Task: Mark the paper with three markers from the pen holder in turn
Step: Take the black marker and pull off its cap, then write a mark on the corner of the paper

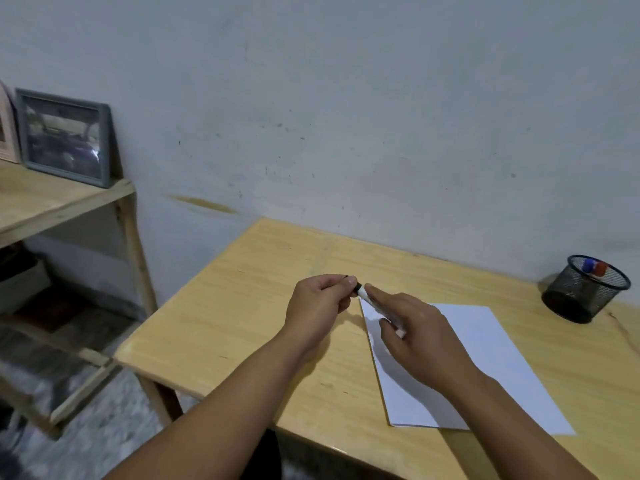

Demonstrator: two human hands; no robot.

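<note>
Marker point(379, 308) sits in the right hand point(422, 336), above the near-left corner of the paper point(485, 358) on the table point(263, 327). The fingers are curled round the white barrel; the thumb lies along it. The long axis runs diagonally, from lower right by the palm to upper left. The black cap point(356, 287) is at the upper-left end, so the marker points up and left, towards the left hand point(320, 301).

The left hand is closed, with thumb and fingertips pinched on the cap. Both hands therefore meet at one end of the marker, left hand on the cap, right hand on the barrel. Whether the cap is fully seated or partly drawn off cannot be told.

Judgement: the cap is being pulled or pressed along the barrel axis; the paper shows no mark, so uncapping is likelier. The paper lies directly below and to the right of the right hand, which is the nearer hand.

The holder point(585, 289) stands well apart at far right, with a blue-capped and a red-capped marker inside
</note>
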